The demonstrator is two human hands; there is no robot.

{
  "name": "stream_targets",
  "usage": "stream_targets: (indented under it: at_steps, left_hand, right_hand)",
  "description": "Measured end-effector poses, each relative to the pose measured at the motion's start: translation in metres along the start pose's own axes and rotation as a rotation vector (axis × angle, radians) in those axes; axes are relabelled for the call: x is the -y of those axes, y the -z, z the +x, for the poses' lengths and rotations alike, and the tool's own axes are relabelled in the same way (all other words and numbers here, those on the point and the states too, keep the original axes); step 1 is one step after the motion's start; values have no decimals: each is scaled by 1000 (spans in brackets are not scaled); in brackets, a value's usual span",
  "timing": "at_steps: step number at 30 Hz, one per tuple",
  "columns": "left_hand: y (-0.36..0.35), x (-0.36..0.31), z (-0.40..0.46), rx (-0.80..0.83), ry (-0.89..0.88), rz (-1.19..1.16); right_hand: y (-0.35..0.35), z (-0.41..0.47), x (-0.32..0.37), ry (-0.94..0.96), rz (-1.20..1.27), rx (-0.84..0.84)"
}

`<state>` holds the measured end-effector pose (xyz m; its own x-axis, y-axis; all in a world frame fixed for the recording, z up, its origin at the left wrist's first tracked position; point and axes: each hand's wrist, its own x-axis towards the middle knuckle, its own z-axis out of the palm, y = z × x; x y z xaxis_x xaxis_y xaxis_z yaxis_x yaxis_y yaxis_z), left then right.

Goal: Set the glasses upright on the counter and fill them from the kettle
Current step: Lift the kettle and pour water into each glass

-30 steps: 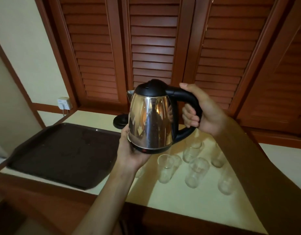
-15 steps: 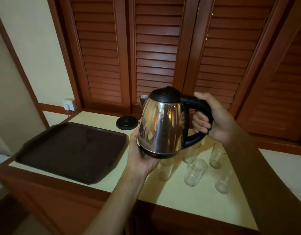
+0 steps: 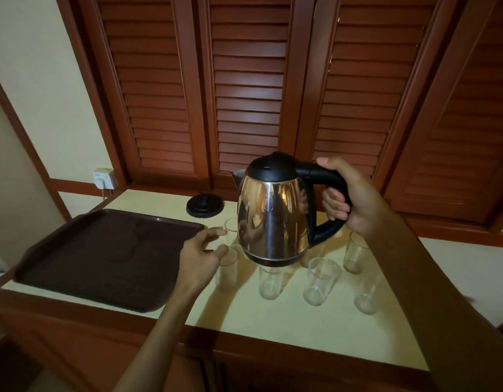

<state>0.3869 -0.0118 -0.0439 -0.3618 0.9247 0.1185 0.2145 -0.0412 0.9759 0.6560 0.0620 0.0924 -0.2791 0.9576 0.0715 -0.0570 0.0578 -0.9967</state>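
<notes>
**Seven glasses upright, none filled yet**

Seven glasses stand on the worktop (image 3: 301, 329) as far as you can count them, though the kettle (image 3: 275, 219) hides part of the cluster and one more could sit behind it. All look upright and empty, so the first half of the task reads as done and the pouring is the step in hand.

Your right hand (image 3: 349, 199) is wrapped around the black kettle handle, holding the kettle level in the air above the middle of the glasses, spout pointing towards 11 o'clock. Your left hand (image 3: 200, 250) is loose, fingers spread, holding nothing, just beside the front-left glass (image 3: 226, 268) at 9 o'clock from the kettle. Whether a finger touches its rim, you cannot tell.

Next, you probably need to steady that glass, bring the spout over its mouth and tip slowly; the glasses are narrow and stand close together, so a fast pour could spill between them.

Count of the rest: one kettle, one kettle base (image 3: 205, 206) at 12 o'clock on the worktop, one dark tray (image 3: 74, 250) at 9 o'clock.
</notes>
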Motion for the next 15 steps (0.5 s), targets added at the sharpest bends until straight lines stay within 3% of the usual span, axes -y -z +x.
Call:
stream_targets:
  at_steps: [5,11,15]
  left_hand:
    - [-9,40,-1,154,74,175]
    - [-26,62,-5,83,179,121]
    - [-32,61,-12,7,91,166]
  right_hand:
    - [4,-2,0,-15,-11,-12]
    - [1,-2,1,-45,-53,-25]
    - [-1,-4,3,-54,-88,-9]
